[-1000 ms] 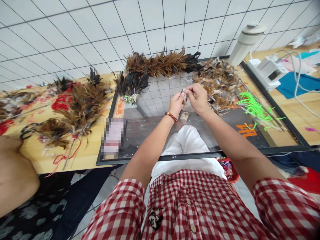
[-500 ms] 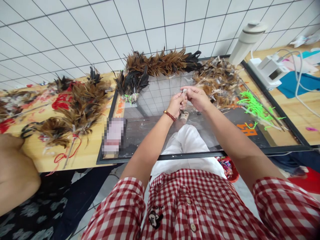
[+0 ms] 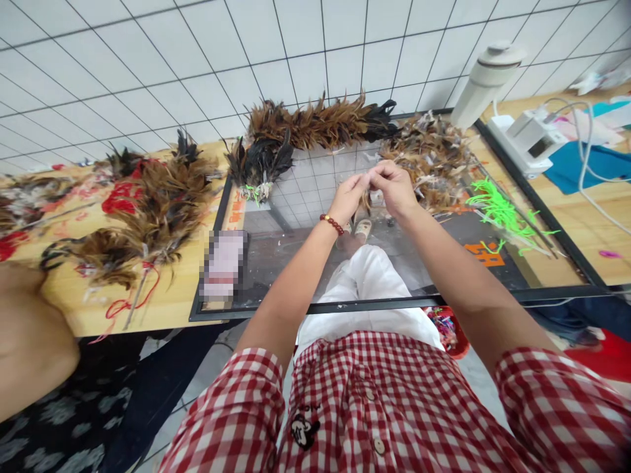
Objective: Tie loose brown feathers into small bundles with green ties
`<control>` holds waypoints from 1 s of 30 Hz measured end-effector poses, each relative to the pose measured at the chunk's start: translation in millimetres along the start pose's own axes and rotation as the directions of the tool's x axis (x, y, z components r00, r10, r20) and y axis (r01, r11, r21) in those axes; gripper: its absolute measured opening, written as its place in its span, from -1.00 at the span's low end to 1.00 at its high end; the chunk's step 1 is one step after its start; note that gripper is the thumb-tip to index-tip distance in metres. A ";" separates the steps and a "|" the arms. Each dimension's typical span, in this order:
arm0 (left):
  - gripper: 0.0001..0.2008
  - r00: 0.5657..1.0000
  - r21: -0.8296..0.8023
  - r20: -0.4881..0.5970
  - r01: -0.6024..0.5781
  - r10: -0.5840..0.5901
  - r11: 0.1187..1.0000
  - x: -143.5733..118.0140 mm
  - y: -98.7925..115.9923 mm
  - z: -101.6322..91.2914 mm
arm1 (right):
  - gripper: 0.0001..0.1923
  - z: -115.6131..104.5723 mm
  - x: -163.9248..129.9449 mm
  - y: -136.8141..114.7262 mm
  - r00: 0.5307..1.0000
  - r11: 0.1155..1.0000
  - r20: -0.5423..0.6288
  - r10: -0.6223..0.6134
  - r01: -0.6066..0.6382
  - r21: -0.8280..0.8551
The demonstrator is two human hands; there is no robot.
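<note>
Over the dark glass panel [image 3: 296, 263], my two hands meet with their fingertips together. My left hand [image 3: 349, 196] is closed in a pinch, and a small brown feather bunch [image 3: 365, 202] hangs from its fingers. My right hand [image 3: 397, 189] is pinched against it from the right; what lies between its fingertips is too small to make out. A pile of loose brown feathers [image 3: 434, 154] lies just beyond my right hand. To the left of my hands stands a dark feather bundle [image 3: 261, 161], with green strips at its base.
A long row of brown feathers [image 3: 315, 125] lies along the tiled wall. Green strips [image 3: 497, 207], a white bottle [image 3: 486, 82] and a power strip [image 3: 532, 141] are on the right. Feather dusters [image 3: 162, 203] lie on the left, near another person's arm [image 3: 29, 335].
My hands have turned slightly and risen a little. The right hand has shifted a bit to the right, and the brown feather tips now show below the fingers.
</note>
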State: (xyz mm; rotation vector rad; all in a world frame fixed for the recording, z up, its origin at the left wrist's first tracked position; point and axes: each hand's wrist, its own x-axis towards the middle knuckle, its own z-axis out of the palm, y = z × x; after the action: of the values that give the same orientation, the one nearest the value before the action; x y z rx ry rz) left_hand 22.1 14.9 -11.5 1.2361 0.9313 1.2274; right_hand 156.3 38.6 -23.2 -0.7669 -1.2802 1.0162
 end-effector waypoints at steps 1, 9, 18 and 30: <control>-0.71 1.000 0.014 0.015 -0.024 0.024 1.000 -0.1 0.1 0.0 | -0.39 1.4 0.1 0.0 1.000 1.000 0.005 -0.001 0.001 0.026; -0.65 0.994 -0.213 -0.062 0.075 -0.090 0.974 1.1 18.4 -5.2 | -0.54 -3.6 4.7 -15.5 0.996 0.977 0.037 0.081 -0.072 -0.203; -0.69 0.940 -0.417 -0.272 0.077 -0.205 0.906 -4.2 31.1 2.7 | -0.88 -32.6 -19.1 -34.5 0.913 0.246 0.208 0.352 0.124 -0.961; -0.78 0.932 -0.518 -0.269 0.072 -0.242 0.852 -18.9 4.3 17.8 | -0.39 20.2 -35.3 -32.0 0.968 0.967 -0.004 0.251 -0.250 0.045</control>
State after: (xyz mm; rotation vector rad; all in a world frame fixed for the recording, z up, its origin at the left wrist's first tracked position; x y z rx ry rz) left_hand 35.9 -7.0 -6.7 0.5364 0.8514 1.4486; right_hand 142.4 -7.8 -5.0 -0.9148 -1.1679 1.2377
